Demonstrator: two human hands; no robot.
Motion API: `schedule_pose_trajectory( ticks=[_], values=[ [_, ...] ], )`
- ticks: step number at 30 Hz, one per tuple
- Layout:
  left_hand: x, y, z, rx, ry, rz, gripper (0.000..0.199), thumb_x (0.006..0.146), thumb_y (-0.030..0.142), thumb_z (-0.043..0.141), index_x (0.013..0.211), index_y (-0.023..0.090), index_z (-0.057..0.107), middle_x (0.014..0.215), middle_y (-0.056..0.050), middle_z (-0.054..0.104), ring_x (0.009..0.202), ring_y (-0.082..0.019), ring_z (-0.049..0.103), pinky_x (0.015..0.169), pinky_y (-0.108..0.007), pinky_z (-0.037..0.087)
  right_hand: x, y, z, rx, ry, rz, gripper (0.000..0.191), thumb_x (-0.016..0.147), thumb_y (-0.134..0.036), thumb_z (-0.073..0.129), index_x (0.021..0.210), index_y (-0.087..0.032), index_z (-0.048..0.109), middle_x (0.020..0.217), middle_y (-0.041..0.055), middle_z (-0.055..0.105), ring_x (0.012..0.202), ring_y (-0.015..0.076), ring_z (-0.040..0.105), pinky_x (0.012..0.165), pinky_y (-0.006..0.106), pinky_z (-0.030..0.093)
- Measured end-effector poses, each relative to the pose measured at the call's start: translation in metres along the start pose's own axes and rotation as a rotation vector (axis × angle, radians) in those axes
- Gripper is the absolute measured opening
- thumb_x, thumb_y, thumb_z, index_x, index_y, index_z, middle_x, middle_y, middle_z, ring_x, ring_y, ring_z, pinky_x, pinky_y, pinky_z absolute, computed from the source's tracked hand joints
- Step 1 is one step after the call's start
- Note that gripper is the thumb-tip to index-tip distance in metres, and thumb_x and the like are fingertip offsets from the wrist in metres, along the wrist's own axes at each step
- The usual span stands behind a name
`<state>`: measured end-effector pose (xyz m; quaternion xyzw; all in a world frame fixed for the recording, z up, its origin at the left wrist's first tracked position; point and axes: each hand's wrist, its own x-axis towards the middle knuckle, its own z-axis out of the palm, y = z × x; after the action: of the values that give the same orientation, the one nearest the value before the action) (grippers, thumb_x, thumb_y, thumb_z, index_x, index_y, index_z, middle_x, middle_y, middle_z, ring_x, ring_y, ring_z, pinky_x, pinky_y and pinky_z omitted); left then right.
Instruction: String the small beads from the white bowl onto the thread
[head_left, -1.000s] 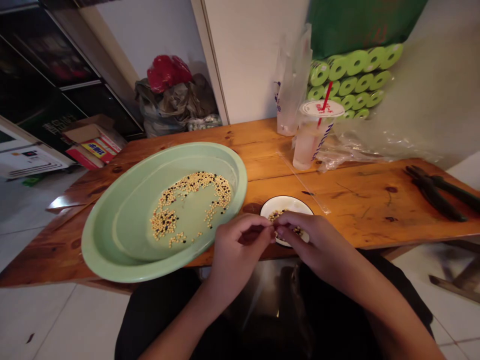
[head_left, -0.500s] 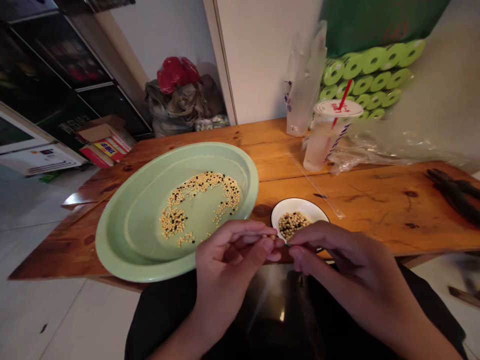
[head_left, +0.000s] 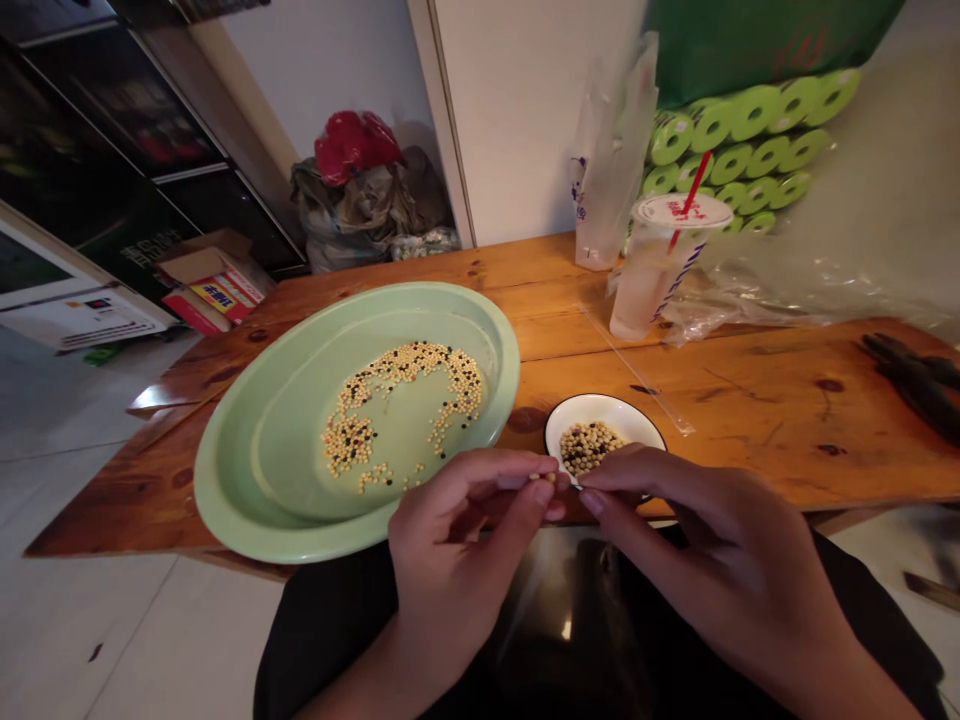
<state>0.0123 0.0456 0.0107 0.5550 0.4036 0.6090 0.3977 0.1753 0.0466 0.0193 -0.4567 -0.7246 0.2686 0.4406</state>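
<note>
My left hand (head_left: 469,540) pinches small pale beads (head_left: 546,478) between thumb and fingers, in front of the white bowl. Close beside it, my right hand (head_left: 697,550) has thumb and forefinger pressed together on something too small to make out. The white bowl (head_left: 574,412) with a dark rim holds pale and dark beads (head_left: 589,447) and is partly covered by my right fingers. On the left, a large green basin (head_left: 277,400) has many yellow and black beads (head_left: 420,362) spread in a curve over its bottom.
Behind the bowl stands a plastic cup (head_left: 645,280) with a red straw on the wooden table (head_left: 555,350). Dark pliers (head_left: 915,375) lie at the right end. Clear plastic (head_left: 720,300) and green rolls (head_left: 750,120) are at the back; an open carton (head_left: 217,280) sits beyond the left side.
The whole view has shifted slightly. Both hands keep nearly the same pose near the bowl, with the fingertips of the two hands still close together.
</note>
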Motion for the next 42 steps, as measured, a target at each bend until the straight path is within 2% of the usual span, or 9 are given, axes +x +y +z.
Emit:
schedule_pose_trajectory(
  ticks=[6, 15, 24, 28, 32, 39, 42],
  values=[
    [-0.0021, 0.0001, 0.0, 0.027, 0.022, 0.012, 0.03, 0.078, -0.004, 0.069, 0.088, 0.024, 0.074, 0.085, 0.006, 0.079, 0.07, -0.009, 0.076, 0.067, -0.016, 0.064, 0.0001, 0.0, 0.0001, -0.033, -0.001, -0.019, 0.017, 0.083, -0.007, 0.063, 0.082, -0.022, 0.071, 0.071, -0.0037, 0.075, 0.069, 0.0114, 0.073, 0.061, 0.015, 0.055],
    [-0.0031, -0.0021, -0.0009, 0.079, 0.024, 0.047, 0.032, 0.078, -0.003, 0.069, 0.091, 0.026, 0.074, 0.087, 0.007, 0.078, 0.07, -0.009, 0.075, 0.067, -0.017, 0.065, 0.0023, -0.003, -0.0007, -0.045, 0.02, -0.042, 0.016, 0.081, -0.005, 0.062, 0.076, -0.02, 0.068, 0.069, -0.0045, 0.074, 0.064, 0.006, 0.072, 0.063, 0.007, 0.052],
    [-0.0069, -0.007, -0.0035, 0.213, 0.004, 0.138, 0.03, 0.079, -0.001, 0.07, 0.094, 0.025, 0.073, 0.091, 0.004, 0.078, 0.081, -0.012, 0.075, 0.073, -0.019, 0.064, 0.0016, -0.0027, -0.0007, -0.096, 0.001, -0.04, 0.015, 0.082, -0.008, 0.062, 0.075, -0.021, 0.067, 0.066, -0.0049, 0.071, 0.061, 0.0082, 0.069, 0.058, 0.013, 0.051],
    [-0.0073, -0.0071, -0.0044, 0.248, 0.005, 0.171, 0.031, 0.079, -0.001, 0.069, 0.095, 0.025, 0.072, 0.091, 0.004, 0.078, 0.08, -0.01, 0.074, 0.074, -0.017, 0.063, 0.0016, -0.0025, -0.0007, -0.106, 0.018, -0.046, 0.015, 0.081, -0.008, 0.062, 0.076, -0.021, 0.066, 0.066, -0.0046, 0.071, 0.061, 0.009, 0.07, 0.057, 0.013, 0.051],
    [-0.0074, -0.007, -0.0058, 0.281, 0.017, 0.182, 0.03, 0.079, 0.0, 0.07, 0.095, 0.025, 0.072, 0.092, 0.004, 0.078, 0.078, -0.01, 0.073, 0.074, -0.018, 0.062, 0.0016, -0.0025, -0.0004, -0.109, 0.021, -0.051, 0.016, 0.081, -0.008, 0.061, 0.075, -0.022, 0.065, 0.066, -0.0041, 0.072, 0.06, 0.0108, 0.07, 0.056, 0.015, 0.052],
    [-0.0075, -0.0063, -0.0055, 0.278, 0.013, 0.198, 0.033, 0.078, -0.002, 0.07, 0.096, 0.026, 0.072, 0.092, 0.006, 0.077, 0.083, -0.008, 0.073, 0.078, -0.014, 0.06, 0.0015, -0.004, -0.0005, -0.115, 0.024, -0.067, 0.016, 0.08, -0.007, 0.062, 0.075, -0.021, 0.065, 0.064, -0.0046, 0.071, 0.061, 0.009, 0.071, 0.056, 0.012, 0.051],
    [-0.0084, -0.0071, -0.0057, 0.263, 0.012, 0.187, 0.034, 0.079, -0.002, 0.07, 0.097, 0.026, 0.072, 0.093, 0.005, 0.077, 0.082, -0.01, 0.073, 0.076, -0.017, 0.062, 0.0014, -0.0042, -0.0005, -0.128, 0.021, -0.065, 0.016, 0.081, -0.008, 0.061, 0.075, -0.022, 0.064, 0.066, -0.0047, 0.072, 0.059, 0.0091, 0.069, 0.056, 0.014, 0.051]
  ],
)
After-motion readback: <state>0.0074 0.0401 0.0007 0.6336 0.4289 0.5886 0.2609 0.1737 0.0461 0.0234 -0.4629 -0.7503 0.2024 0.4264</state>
